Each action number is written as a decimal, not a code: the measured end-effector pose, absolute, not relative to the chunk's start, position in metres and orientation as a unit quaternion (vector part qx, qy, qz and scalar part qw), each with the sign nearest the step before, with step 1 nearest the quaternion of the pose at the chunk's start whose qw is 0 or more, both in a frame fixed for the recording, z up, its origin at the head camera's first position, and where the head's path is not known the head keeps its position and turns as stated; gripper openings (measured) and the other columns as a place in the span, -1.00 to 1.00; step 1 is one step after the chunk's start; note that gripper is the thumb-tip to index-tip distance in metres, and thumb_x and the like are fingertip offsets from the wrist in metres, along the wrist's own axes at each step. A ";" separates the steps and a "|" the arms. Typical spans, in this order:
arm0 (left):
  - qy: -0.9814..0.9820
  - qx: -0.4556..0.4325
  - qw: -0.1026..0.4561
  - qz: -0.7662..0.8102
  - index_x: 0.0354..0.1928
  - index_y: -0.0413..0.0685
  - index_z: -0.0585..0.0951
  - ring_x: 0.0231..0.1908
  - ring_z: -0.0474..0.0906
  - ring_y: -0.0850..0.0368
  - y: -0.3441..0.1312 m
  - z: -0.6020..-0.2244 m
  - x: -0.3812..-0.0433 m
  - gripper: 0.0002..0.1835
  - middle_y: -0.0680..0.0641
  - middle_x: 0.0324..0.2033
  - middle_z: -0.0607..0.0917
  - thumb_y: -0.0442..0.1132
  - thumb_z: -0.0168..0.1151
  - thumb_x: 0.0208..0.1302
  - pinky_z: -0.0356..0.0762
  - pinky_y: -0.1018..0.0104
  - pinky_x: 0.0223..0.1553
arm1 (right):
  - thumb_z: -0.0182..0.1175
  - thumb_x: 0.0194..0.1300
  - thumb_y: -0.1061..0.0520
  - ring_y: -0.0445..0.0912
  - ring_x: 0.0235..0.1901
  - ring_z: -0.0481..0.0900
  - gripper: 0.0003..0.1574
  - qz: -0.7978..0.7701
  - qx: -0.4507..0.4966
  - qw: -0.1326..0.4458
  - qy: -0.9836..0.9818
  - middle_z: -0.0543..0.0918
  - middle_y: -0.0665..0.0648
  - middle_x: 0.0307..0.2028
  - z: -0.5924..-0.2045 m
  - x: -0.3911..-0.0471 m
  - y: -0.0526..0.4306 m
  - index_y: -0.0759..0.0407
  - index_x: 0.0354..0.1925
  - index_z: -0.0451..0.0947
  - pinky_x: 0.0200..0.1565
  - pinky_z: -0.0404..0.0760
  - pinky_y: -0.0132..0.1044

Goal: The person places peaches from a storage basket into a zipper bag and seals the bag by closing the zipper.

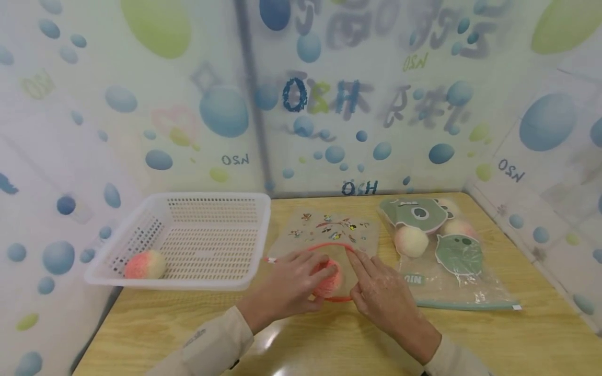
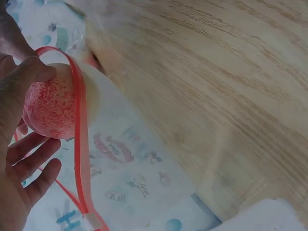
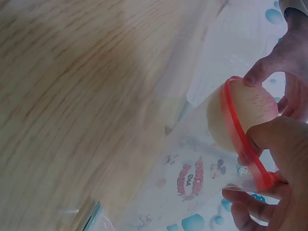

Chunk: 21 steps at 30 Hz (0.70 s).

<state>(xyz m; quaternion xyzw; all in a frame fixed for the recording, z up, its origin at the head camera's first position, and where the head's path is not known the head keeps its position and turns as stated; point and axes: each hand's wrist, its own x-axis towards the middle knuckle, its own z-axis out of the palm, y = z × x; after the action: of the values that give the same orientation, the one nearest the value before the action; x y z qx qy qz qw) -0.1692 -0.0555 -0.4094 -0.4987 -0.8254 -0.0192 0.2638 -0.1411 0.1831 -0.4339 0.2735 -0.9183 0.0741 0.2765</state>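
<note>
My left hand (image 1: pixel 293 284) grips a pink and cream peach (image 1: pixel 331 282) between thumb and fingers. The peach sits partly inside the mouth of a clear zip bag (image 1: pixel 298 230) with cartoon prints. A red zipper edge (image 2: pixel 81 144) rings that mouth and passes across the fruit in the left wrist view. On the other side, my right hand (image 1: pixel 388 292) pinches the red rim, thumb inside and fingers beneath, as the right wrist view shows. The cream half of the peach (image 3: pixel 224 120) shows through the plastic there.
At the left stands a white slotted basket (image 1: pixel 261 235) with another peach (image 1: pixel 146 265) in its near left corner. To the right lies a clear bag (image 1: pixel 451 284) with green cartoon prints and a green zipper, holding several peaches (image 1: pixel 411 241). A patterned curtain (image 1: pixel 329 130) hangs behind the wooden table (image 1: pixel 282 344).
</note>
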 end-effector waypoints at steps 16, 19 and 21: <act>-0.761 -0.525 0.379 -0.033 -0.24 -0.09 0.65 -0.16 0.63 0.09 -0.050 -0.418 -0.172 -0.84 -0.02 -0.19 0.67 -0.34 0.18 0.11 0.62 0.29 -0.09 | 0.28 -0.06 0.23 0.03 -0.31 0.57 -0.06 0.098 0.283 0.288 -0.910 0.59 0.28 0.17 -0.436 -0.143 0.180 0.35 0.36 0.39 -0.45 0.60 -0.20; -0.747 -0.534 0.389 -0.075 -0.27 -0.10 0.66 -0.25 0.61 0.12 -0.054 -0.415 -0.171 -0.79 0.01 -0.25 0.66 -0.35 0.06 0.11 0.63 0.30 -0.18 | 0.29 -0.05 0.25 0.06 -0.27 0.61 -0.05 0.116 0.278 0.295 -0.907 0.59 0.29 0.18 -0.435 -0.143 0.182 0.36 0.37 0.37 -0.39 0.65 -0.15; -0.744 -0.534 0.389 -0.101 -0.29 -0.11 0.66 -0.29 0.61 0.13 -0.058 -0.414 -0.171 -0.78 0.01 -0.27 0.66 -0.36 0.02 0.14 0.63 0.30 -0.21 | 0.29 -0.05 0.26 0.07 -0.23 0.62 -0.06 0.123 0.275 0.299 -0.905 0.58 0.30 0.19 -0.434 -0.143 0.183 0.36 0.37 0.37 -0.37 0.66 -0.14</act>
<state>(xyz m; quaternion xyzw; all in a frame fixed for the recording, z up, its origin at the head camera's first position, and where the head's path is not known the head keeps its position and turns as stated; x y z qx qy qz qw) -0.1709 -0.0583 -0.4142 -0.5337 -0.7440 -0.1010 0.3891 -0.1430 0.1825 -0.4339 0.2752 -0.9053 0.1233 0.2991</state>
